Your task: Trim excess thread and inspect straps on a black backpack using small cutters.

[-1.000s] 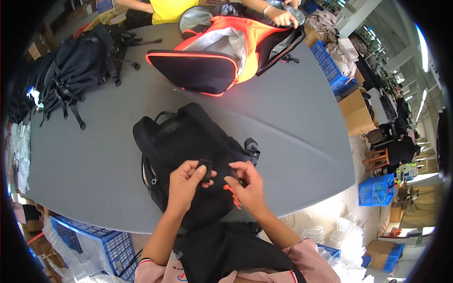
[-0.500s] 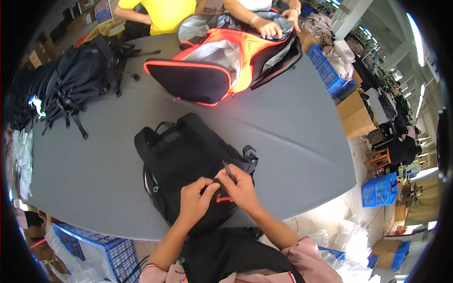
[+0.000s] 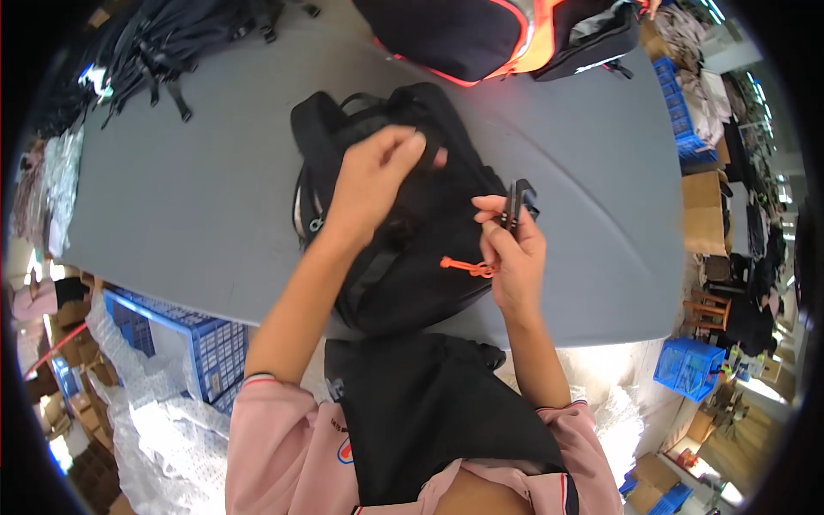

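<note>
A black backpack [image 3: 403, 283] lies on the grey table with its shoulder straps toward the far side. My left hand [image 3: 373, 176] is over its upper part, thumb and fingers pinched together. Dark, blurred material lies by those fingertips, so what they grip cannot be made out. To the right, my right hand [image 3: 519, 257] holds a pair of dark thread snips [image 3: 513, 206], blades pointing away from me. A knotted orange cord [image 3: 463, 266] hangs from that hand across the backpack. Just beyond the snips, a black strap end [image 3: 527, 196] sticks out at the backpack's right side.
An orange and black bag [image 3: 463, 39] lies at the table's far edge. Several black backpacks [image 3: 163, 51] are piled at the far left. Blue crates [image 3: 215, 360] stand beside the table, with clear plastic wrap [image 3: 163, 438] at the lower left.
My hands have moved apart: the left went up over the backpack, the right stays farther right with the snips. The view has shifted, so the table's things appear higher and farther right.
</note>
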The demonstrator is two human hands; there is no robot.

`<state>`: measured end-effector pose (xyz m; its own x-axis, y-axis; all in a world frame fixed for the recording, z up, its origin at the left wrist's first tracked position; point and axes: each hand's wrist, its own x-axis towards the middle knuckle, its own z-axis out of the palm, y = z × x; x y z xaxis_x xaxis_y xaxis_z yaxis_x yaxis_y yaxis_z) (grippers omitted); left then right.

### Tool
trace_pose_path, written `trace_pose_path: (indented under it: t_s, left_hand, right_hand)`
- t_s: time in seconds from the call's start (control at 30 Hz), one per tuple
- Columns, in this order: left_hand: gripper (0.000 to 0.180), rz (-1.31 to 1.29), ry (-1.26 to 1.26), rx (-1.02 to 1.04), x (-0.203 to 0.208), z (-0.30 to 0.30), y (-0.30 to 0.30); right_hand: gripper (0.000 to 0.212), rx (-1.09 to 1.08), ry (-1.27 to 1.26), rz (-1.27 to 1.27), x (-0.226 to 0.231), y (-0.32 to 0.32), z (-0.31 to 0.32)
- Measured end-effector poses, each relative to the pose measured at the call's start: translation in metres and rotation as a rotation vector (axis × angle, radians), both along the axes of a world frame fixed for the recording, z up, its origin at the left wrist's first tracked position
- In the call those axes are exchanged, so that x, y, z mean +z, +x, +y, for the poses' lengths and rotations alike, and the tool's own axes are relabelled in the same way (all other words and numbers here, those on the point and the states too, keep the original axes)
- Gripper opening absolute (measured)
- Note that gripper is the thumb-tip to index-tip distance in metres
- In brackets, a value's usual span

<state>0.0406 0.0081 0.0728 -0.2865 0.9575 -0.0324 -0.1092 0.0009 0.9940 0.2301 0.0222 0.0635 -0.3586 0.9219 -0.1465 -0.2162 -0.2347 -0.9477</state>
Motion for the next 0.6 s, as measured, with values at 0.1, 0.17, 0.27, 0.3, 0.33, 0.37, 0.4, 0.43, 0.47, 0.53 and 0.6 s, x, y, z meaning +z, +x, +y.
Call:
trace_pose_path:
  t_s: [0.1,0.17,0.27,0.3,0.33,0.37,0.4,0.43,0.47,0.53,0.6]
  left_hand:
    - [0.034,0.267,-0.19,0.051,-0.011,0.003,-0.037]
    - [0.031,0.342,-0.075,0.139,-0.02,-0.018,-0.049]
    - [0.024,0.296,0.001,0.265,-0.032,-0.067,-0.056]
    - [0.022,0.277,-0.128,0.244,-0.041,-0.086,-0.057]
    - [0.02,0.259,-0.255,0.235,-0.047,-0.107,-0.056]
    - [0.02,0.256,-0.268,0.252,-0.056,-0.125,-0.054]
    - [0.02,0.328,-0.284,0.162,-0.066,-0.142,-0.05]
    - [0.02,0.397,-0.297,0.069,-0.074,-0.154,-0.046]
    - [0.02,0.392,-0.304,0.081,-0.078,-0.164,-0.042]
    - [0.027,0.782,-0.176,-0.018,-0.082,-0.177,-0.032]
    - [0.035,0.759,-0.21,0.033,-0.085,-0.184,-0.023]
  right_hand:
    - [0.019,0.04,0.039,-0.134,-0.005,-0.001,-0.014]
    - [0.017,0.067,0.062,-0.223,-0.024,0.007,-0.018]
    - [0.013,0.098,0.045,-0.363,-0.032,0.018,-0.032]
    - [0.013,0.166,0.101,-0.446,-0.033,0.021,-0.038]
    - [0.013,0.244,0.163,-0.52,-0.031,0.021,-0.044]
    - [0.014,0.33,0.188,-0.543,-0.023,0.015,-0.049]
    - [0.016,0.365,0.243,-0.53,-0.021,0.008,-0.056]
    - [0.018,0.422,0.285,-0.524,-0.025,0.005,-0.061]
    - [0.02,0.478,0.327,-0.517,-0.029,0.001,-0.064]
    - [0.024,0.541,0.383,-0.514,-0.031,-0.006,-0.069]
    - [0.025,0.614,0.502,-0.597,-0.041,-0.007,-0.075]
